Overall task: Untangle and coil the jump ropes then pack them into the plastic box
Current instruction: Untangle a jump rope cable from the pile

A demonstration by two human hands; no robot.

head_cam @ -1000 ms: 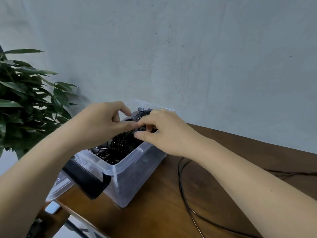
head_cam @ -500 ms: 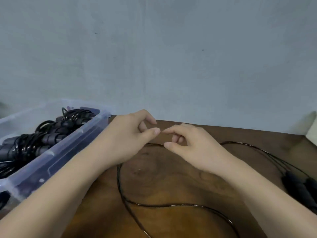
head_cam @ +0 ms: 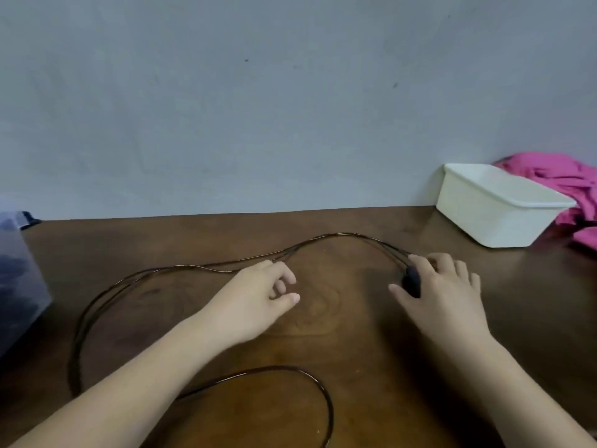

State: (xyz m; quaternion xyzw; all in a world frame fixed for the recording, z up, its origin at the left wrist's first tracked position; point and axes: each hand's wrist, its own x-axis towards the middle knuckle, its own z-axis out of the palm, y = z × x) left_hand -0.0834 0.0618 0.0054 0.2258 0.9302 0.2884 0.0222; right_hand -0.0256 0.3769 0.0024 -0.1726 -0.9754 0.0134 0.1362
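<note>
Both hands have left the clear plastic box [head_cam: 19, 286] and swung right along the desk [head_cam: 323, 318], so the box now sits only partly in view at the far left edge, its dark contents a blur behind the wall. Right hand [head_cam: 442, 295] lies palm down over the black handles [head_cam: 413, 281] of the jump rope [head_cam: 200, 268], fingers spread loosely on top and thumb out to the side; it touches the handles, but whether it grips them I cannot tell. Left hand [head_cam: 258, 295] rests near the middle of the desk, fingers loosely curled and holding nothing, its knuckles just beside the thin dark strands that run from the handles. Those strands rise in a shallow arc toward the wall [head_cam: 290, 108], pass behind the left hand, sweep out to the left near the box, then curve back toward the camera; another loop of the same rope lies in the foreground between the two forearms. Farther right, against the wall, stands a white tub [head_cam: 491, 215], well apart from the hands, and a crumpled pink cloth [head_cam: 568, 182] lies just beside and behind it at the frame's edge
</note>
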